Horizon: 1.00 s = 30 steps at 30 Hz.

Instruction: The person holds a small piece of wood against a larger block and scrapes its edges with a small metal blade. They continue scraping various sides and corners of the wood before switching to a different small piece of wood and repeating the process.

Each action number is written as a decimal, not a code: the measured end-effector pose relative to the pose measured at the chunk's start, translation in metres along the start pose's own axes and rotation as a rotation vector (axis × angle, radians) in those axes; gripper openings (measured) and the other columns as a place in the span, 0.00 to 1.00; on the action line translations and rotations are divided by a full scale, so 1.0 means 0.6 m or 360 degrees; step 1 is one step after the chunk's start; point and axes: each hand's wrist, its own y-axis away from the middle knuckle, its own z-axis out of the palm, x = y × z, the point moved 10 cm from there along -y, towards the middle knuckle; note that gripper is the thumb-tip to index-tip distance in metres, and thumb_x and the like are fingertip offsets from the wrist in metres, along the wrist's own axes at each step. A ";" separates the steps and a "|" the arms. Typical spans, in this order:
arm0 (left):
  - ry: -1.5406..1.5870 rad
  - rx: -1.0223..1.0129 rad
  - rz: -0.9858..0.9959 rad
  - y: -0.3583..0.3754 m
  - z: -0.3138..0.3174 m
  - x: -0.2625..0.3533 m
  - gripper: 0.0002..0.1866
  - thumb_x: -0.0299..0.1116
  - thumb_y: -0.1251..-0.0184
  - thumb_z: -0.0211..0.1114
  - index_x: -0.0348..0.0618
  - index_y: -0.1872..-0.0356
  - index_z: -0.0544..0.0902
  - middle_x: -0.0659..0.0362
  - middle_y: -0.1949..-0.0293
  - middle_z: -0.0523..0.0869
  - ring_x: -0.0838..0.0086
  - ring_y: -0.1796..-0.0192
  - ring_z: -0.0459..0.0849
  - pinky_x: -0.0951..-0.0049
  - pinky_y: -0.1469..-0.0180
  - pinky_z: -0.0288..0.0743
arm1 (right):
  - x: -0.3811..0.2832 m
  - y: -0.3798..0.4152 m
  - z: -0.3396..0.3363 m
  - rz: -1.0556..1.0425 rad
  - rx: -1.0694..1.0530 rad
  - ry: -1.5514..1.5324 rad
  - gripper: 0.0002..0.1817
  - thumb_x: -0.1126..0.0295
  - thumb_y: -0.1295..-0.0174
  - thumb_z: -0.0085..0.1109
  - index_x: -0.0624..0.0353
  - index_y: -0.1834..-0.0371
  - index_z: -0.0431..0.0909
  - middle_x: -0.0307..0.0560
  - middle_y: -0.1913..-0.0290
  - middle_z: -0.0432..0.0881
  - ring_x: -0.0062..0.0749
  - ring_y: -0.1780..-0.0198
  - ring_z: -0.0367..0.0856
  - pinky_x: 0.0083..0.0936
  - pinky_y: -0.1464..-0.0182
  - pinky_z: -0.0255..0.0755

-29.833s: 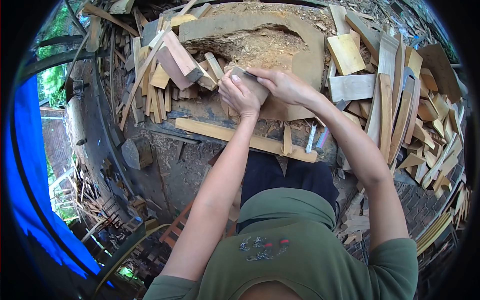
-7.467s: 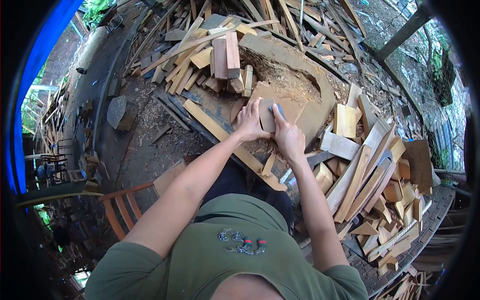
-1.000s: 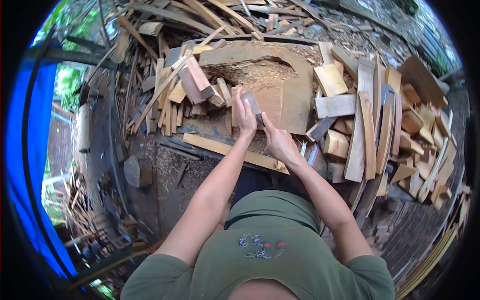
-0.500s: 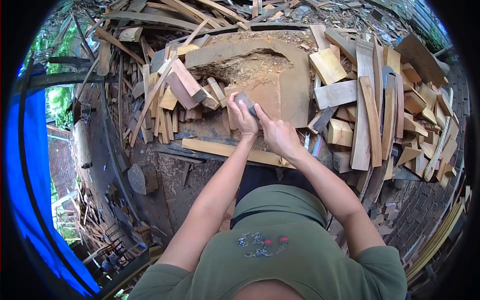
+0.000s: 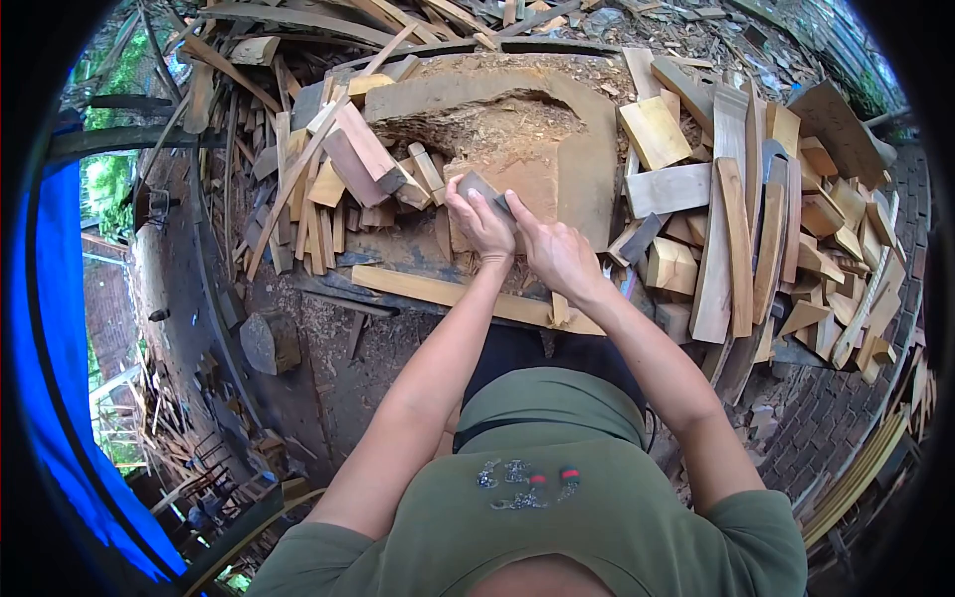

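Note:
A small dark grey-brown wooden block (image 5: 481, 186) is held at a slant over the bench's middle. My left hand (image 5: 484, 227) is closed around its left side, thumb lying along its face. My right hand (image 5: 560, 257) grips at the block's lower right, index finger stretched along the edge; its other fingers curl under, and what lies beneath them is hidden. Behind the hands is a big worn chopping block (image 5: 587, 169) with a rough hollow full of chips. A long pale wooden strip (image 5: 438, 291) lies nearer my body, below my wrists.
Cut blocks and offcuts (image 5: 363, 154) are heaped left of the chopping block. To the right are more pale blocks (image 5: 655, 132) and long curved slats (image 5: 718, 249). Scrap wood lies behind. A blue tarp (image 5: 50, 328) hangs at far left, and a stump (image 5: 269, 341) sits at lower left.
The view has shifted slightly. Both hands keep hold of the wooden block, which has moved a little up and left. A short pale stick end now shows below my right hand.

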 end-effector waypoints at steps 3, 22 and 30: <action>-0.0051 0.0056 0.0080 -0.011 -0.002 0.001 0.17 0.35 0.22 0.44 0.37 0.41 0.68 0.46 0.43 0.74 0.51 0.40 0.71 0.55 0.36 0.60 | 0.006 0.029 -0.005 -0.0078 0.0165 -0.0085 0.30 0.70 0.34 0.46 0.49 0.26 0.64 0.70 0.66 0.83 0.64 0.64 0.84 0.54 0.59 0.78; -0.0879 -0.1723 0.0740 -0.108 0.020 0.022 0.40 0.28 0.62 0.72 0.49 0.37 0.72 0.51 0.36 0.68 0.54 0.31 0.66 0.57 0.29 0.63 | 0.108 0.084 -0.055 0.0122 0.0142 -0.0107 0.26 0.62 0.25 0.42 0.42 0.24 0.60 0.65 0.61 0.84 0.63 0.59 0.83 0.55 0.55 0.75; -0.0817 -0.0653 0.0938 -0.013 -0.049 0.142 0.23 0.25 0.56 0.74 0.43 0.59 0.71 0.53 0.54 0.72 0.58 0.47 0.71 0.58 0.42 0.68 | 0.132 0.087 -0.058 0.0167 0.0221 -0.0127 0.26 0.60 0.25 0.43 0.41 0.24 0.60 0.64 0.60 0.84 0.64 0.59 0.83 0.55 0.56 0.76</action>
